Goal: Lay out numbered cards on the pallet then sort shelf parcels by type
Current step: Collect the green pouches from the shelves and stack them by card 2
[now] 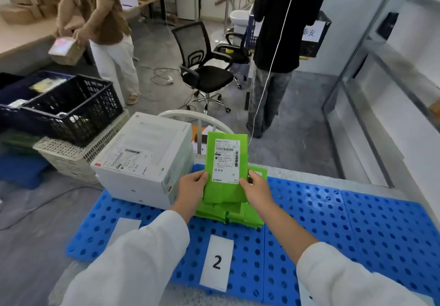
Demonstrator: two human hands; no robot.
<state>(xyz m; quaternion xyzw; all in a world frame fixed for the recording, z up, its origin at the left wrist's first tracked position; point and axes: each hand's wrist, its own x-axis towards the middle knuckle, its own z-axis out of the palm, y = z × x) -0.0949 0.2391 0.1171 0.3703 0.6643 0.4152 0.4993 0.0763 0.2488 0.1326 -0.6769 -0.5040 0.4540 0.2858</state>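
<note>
Green parcel up in the air, white shipping label facing us, held just above the pile of green parcels. The left hand grips its lower left edge and the right hand grips the lower right, thumbs on the front. That pile sits on the blue pallet, towards its far side. Nearer us lies the card marked 2, flat on the pallet in line with the pile, and to its left another white card, its number not readable from here. Just left of the pile, stacked white boxes stand on the pallet's corner. Beyond them a black crate rests on a white crate. Further back there's an office chair, a person in a brown top handling a box, and a person in black facing away.
</note>
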